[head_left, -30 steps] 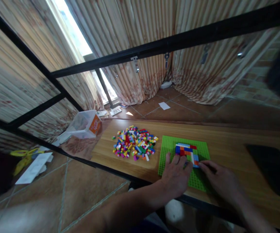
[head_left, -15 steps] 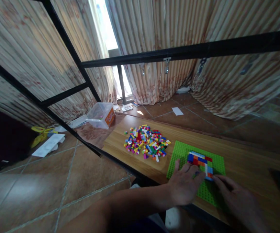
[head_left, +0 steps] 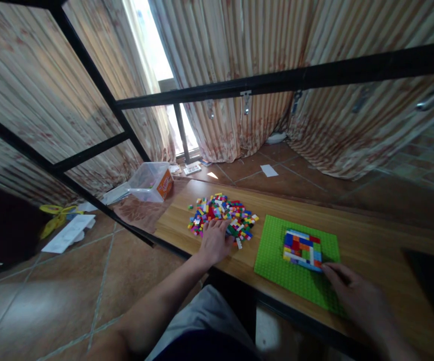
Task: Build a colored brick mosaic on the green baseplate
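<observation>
A green baseplate lies on the wooden table. On it sits a flat block of joined bricks in blue, red, orange, white and yellow. My right hand rests on the plate's near right part, fingertips just beside the block's lower right corner, fingers stretched out. My left hand reaches into the near edge of a heap of small coloured bricks to the left of the plate; its fingers curl down among the bricks, and what they hold, if anything, is hidden.
A clear plastic box with an orange label stands on the floor beyond the table's left end. Papers and a yellow thing lie on the tiled floor. Black metal bars cross the view. A dark slab lies on the table's right.
My left hand has left the baseplate and moved left to the brick heap. My right hand stays by the block's corner. The view has shifted slightly.
</observation>
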